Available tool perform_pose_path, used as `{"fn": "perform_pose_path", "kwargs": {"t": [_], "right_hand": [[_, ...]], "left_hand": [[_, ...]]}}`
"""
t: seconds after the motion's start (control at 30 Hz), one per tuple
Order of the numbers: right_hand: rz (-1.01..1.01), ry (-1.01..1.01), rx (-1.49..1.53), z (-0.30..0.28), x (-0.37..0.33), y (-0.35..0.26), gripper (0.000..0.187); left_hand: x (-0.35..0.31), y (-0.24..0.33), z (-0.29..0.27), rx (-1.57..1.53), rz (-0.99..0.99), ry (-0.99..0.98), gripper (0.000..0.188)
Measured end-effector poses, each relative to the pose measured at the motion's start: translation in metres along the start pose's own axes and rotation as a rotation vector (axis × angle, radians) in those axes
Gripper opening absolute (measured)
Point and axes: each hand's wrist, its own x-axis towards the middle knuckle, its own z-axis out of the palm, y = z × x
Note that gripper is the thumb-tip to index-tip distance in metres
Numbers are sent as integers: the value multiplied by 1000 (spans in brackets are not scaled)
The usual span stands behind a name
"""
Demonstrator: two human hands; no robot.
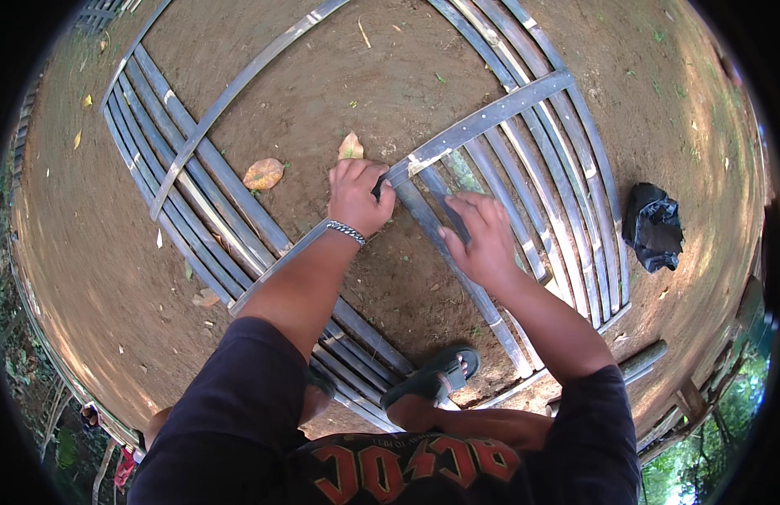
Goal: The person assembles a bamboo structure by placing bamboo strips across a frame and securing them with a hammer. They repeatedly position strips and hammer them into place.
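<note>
Left hand (360,198): grip wrapped round small black item (379,188), kind unclear; beside crossbar (491,119) end, frame centre, perhaps steadying it | Right hand (482,238): grip loosely spread over slats (422,215), right of centre; contact unclear

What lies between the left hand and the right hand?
In the head view, a long grey slat runs between the left hand and the right hand.

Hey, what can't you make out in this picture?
All in the head view:
Dark object: mostly hidden by the left hand, so its kind is unclear.
Right-side slats: far ends cut off by the upper edge.
Black plastic bag: its folds hide any contents.
</note>
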Motion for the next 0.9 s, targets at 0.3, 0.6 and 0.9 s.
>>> {"fn": "perform_pose_path", "kwargs": {"t": [0.3, 0.6, 0.9], "right_hand": [[176, 162, -100, 78, 28, -22, 32], [144, 228, -94, 84, 25, -18, 33], [127, 290, -55, 92, 21, -17, 33]], "left_hand": [[0, 0, 3, 45, -28, 10, 21], [3, 2, 0, 69, -8, -65, 25], [1, -2, -3, 52, 39, -89, 23]]}}
